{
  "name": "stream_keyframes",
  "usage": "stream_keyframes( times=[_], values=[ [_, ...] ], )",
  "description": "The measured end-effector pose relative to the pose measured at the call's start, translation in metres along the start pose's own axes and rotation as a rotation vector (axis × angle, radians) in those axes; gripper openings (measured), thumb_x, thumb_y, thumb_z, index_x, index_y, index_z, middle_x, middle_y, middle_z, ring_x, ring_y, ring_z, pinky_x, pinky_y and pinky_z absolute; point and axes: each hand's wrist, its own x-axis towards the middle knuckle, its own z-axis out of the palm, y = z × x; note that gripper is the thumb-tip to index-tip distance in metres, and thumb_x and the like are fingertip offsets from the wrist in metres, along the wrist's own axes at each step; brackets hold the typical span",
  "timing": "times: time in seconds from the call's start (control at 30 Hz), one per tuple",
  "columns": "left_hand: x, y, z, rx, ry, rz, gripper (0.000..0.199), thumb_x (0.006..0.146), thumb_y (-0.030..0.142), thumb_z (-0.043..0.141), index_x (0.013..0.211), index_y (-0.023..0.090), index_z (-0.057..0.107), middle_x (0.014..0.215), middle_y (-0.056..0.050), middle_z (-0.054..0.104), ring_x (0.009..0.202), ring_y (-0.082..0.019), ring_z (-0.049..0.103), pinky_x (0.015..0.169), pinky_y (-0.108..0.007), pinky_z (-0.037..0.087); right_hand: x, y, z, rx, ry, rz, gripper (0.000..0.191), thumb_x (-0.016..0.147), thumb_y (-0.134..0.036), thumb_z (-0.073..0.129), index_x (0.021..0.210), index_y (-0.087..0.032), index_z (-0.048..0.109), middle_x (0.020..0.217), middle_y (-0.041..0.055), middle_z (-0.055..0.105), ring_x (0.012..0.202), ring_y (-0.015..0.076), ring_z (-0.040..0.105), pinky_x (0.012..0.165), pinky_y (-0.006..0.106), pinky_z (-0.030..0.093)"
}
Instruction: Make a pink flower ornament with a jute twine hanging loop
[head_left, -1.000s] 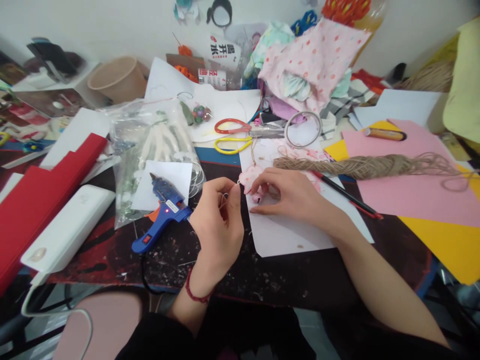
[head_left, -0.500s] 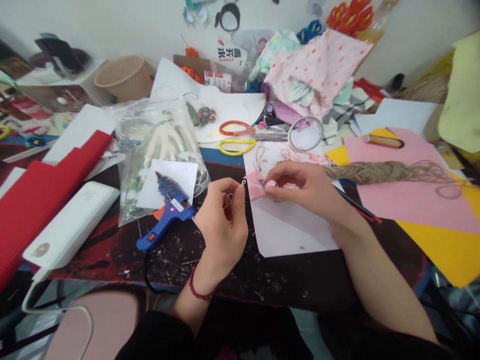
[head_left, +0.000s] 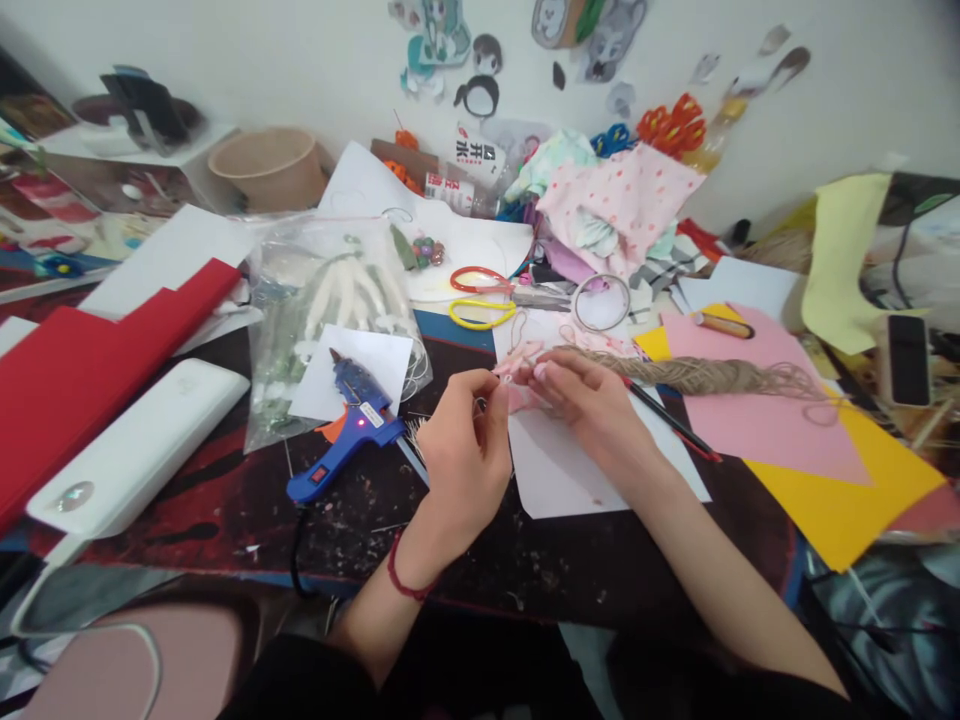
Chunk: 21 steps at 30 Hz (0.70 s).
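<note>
My left hand (head_left: 466, 455), with a dark red bracelet at the wrist, pinches a thin white cord whose small loop (head_left: 507, 379) shows at the fingertips. My right hand (head_left: 600, 415) is closed on a small pink fabric piece (head_left: 523, 398); its fingertips partly hide it. Both sets of fingertips are close together above a white sheet of paper (head_left: 574, 465). To the left of my left hand lies a blue glue gun (head_left: 352, 425) with a lit red light, its nozzle over a smaller white paper (head_left: 394, 365).
Beyond my hands lie scissors (head_left: 487, 300) with red and yellow handles and a tape roll (head_left: 600, 302). A twine bundle (head_left: 697, 375) crosses pink paper (head_left: 795, 430) at right. At left are a white power bank (head_left: 150, 450), red sheets (head_left: 105, 370) and a clear plastic bag (head_left: 277, 290).
My right hand has moved left, bringing its fingertips and the pink fabric close to the left fingertips and cord loop. The view has tilted up and shifted, showing more wall and right side.
</note>
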Motion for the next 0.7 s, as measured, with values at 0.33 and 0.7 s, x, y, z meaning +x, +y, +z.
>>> stream_keyframes(
  times=[0.33,0.7],
  values=[
    [-0.002,-0.002,0.000,-0.011,-0.001,0.018,0.002,0.098,0.019,0.059,0.097,0.017,0.057,0.077,0.004,0.064,0.051,-0.002,0.045,0.050,-0.018,0.035,-0.041,0.024,0.004,-0.278,0.312,-0.151,0.020,0.081,-0.037,0.081,0.092,-0.022,0.074,0.092,0.0035,0.077,0.083,0.0186,0.073,0.080,0.035,0.058],
    [-0.001,-0.003,0.002,0.002,-0.014,0.025,0.003,0.097,0.018,0.059,0.095,0.018,0.057,0.075,0.005,0.060,0.053,-0.003,0.047,0.051,-0.019,0.035,-0.054,0.030,0.012,-0.687,0.453,-0.200,0.017,0.084,-0.034,0.078,0.092,-0.019,0.078,0.084,0.0025,0.076,0.070,0.0160,0.067,0.069,0.032,0.055]
  ],
)
